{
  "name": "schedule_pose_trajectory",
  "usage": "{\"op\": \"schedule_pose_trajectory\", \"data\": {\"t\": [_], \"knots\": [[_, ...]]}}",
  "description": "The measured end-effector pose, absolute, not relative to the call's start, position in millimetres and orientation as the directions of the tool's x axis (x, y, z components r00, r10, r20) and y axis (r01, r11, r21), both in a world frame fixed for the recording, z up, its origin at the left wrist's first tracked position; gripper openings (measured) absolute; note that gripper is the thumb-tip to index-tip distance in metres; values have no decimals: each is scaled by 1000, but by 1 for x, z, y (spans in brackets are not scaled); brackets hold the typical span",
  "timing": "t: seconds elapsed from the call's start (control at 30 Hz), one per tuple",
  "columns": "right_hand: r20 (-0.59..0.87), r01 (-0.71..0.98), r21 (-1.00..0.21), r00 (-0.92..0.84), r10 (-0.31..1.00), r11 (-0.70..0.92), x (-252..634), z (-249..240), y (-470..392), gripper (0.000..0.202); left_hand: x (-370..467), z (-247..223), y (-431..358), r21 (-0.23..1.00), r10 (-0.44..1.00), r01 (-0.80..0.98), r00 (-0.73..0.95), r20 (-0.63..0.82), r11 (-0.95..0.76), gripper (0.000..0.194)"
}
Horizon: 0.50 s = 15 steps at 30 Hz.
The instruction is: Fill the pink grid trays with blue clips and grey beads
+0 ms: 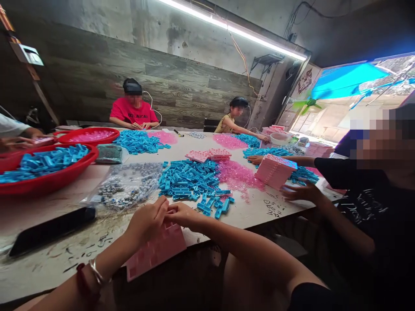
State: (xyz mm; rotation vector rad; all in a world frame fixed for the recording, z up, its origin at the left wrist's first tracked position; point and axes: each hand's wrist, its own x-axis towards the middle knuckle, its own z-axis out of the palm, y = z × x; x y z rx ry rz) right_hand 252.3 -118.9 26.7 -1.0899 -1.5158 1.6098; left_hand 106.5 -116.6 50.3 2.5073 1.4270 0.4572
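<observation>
My left hand (149,219) and my right hand (184,214) meet at the far end of a pink tray (158,252) with rows of raised squares. That tray lies tilted at the table's near edge. The fingers of both hands are closed and bent down over its far end; whatever is in the fingertips is hidden. Just beyond them lies a heap of blue plastic pieces (189,179), long and narrow, with a few loose ones toward the right. To its right spreads a heap of small clear pink pieces (238,177).
A clear bag of small grey-white parts (125,185) lies beyond my left hand. Left are a black phone-like slab (53,231) and a red basin (74,172) of blue pieces. Stacked pink trays (275,170) stand by a co-worker's hand (300,192); other people sit around the table.
</observation>
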Motion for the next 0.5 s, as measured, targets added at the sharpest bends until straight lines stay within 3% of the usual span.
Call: {"op": "schedule_pose_trajectory", "data": {"t": [0.1,0.23,0.37,0.5], "knots": [[-147,27,-988,-403,903,-149,246,21,-120,7,112,46,-118,261,887,848,439,142,-461,31],[-111,48,-994,-346,932,-100,243,18,-122,7,114,47,-119,270,885,842,439,157,-466,31],[-100,215,-976,-275,956,-40,244,21,-120,13,109,52,-117,240,891,858,429,151,-454,34],[-166,383,-920,-186,968,-84,252,22,-104,26,99,45,-105,299,833,777,519,195,-554,34]]}}
